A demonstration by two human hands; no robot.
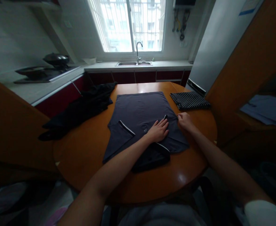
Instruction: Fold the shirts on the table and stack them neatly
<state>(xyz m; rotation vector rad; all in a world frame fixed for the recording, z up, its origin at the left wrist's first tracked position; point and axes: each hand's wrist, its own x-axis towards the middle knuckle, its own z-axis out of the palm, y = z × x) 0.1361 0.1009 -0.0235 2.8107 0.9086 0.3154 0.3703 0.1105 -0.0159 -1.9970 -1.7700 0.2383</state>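
nearest, a white sleeve shows on the right arm, and the near part of a round wooden table curves below the forearms. the closest piece of cloth on it is a blacker, folded section with a thin white line along its edge; whether it is collar or sleeve, i cannot tell. it looks to be part of the dark grey shirt spread over the middle of the table

the left hand rests palm down on the shirt, fingers stretched out and gripping nothing. the right hand has thumb and fingertips together, pinched on the shirt's right edge, where the cloth gathers into creases. a white-edged trim slants across the left half. if the right hand pulled harder than the left presses, the whole shirt could skid on the glossy wood; a sideways drag of the palm could bunch the cloth beneath it

farther off, a striped folded garment lies just beside the shirt, near enough to be knocked crooked by a wide sweep. on the left, a heap of black clothes seems to reach past the table's rim, so a push that way could send it sliding down. beyond stand a sink, a faucet and a bright barred window
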